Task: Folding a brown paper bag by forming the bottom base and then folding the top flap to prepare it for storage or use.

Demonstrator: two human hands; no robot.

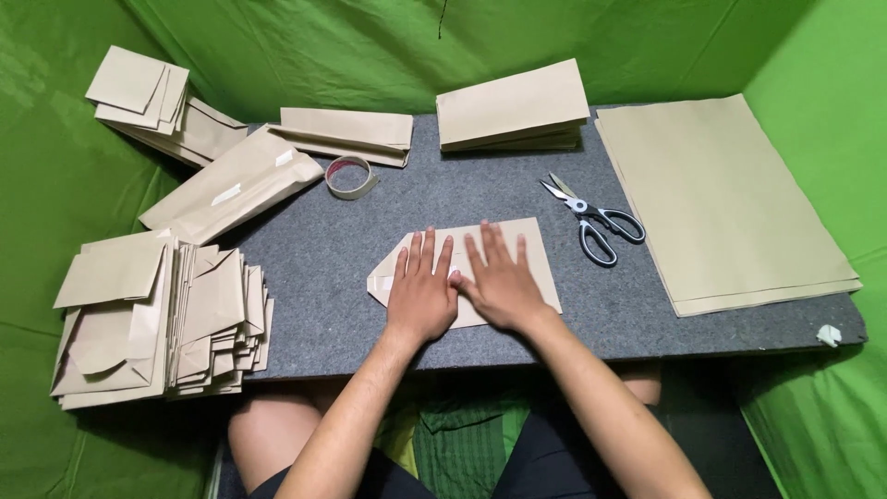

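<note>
- The left hand [420, 294] lies flat, fingers spread and released, pressing on the brown paper piece [531, 249]
- The right hand [499, 282] lies flat beside it, fingers also stretched out and grasping nothing; the two hands touch at the thumbs
- The brown paper piece sits near the front middle of the grey felt mat [333, 305]; its left end is folded into a point, its right end is square, and the hands cover its middle
- Left of the mat, a messy heap of folded paper envelopes [157, 319] rests on the green cloth [55, 176]
- Right of the hands lie scissors [593, 222], closed, with grey-black handles, and beyond them a large stack of brown sheets [721, 199]
- Farther back: a roll of tape [350, 177], a long paper packet [231, 185], two stacks of folded paper [513, 109], and another envelope pile [152, 102] at the far left
- Nothing lies between the hands and the paper
</note>
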